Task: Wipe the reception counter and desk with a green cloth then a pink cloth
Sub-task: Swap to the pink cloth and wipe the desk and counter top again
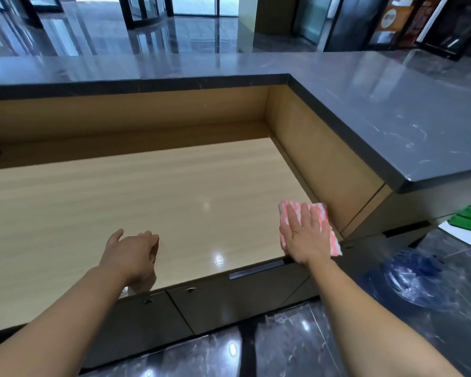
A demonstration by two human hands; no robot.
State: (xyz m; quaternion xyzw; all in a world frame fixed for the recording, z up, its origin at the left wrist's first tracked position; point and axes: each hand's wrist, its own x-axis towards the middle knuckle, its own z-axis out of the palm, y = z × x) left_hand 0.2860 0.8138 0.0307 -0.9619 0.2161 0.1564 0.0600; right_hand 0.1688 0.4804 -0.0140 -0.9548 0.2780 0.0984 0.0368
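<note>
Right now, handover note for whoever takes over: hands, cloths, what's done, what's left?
Right hand: flat, pressing the pink cloth on the desk at its near right corner.
Left hand: holds nothing, rests loosely curled near the desk's front edge.
Green cloth: set aside past the right end of the counter, partly hidden.
Done: seemingly the green pass; pink pass under way.
Left: pink wipe of remaining desk and counter; coverage so far cannot be told.

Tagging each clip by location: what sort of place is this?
Most likely the reception area of a building lobby: a raised dark marble counter wraps a lower wooden desk, with glass entrance doors across a polished floor beyond.
</note>
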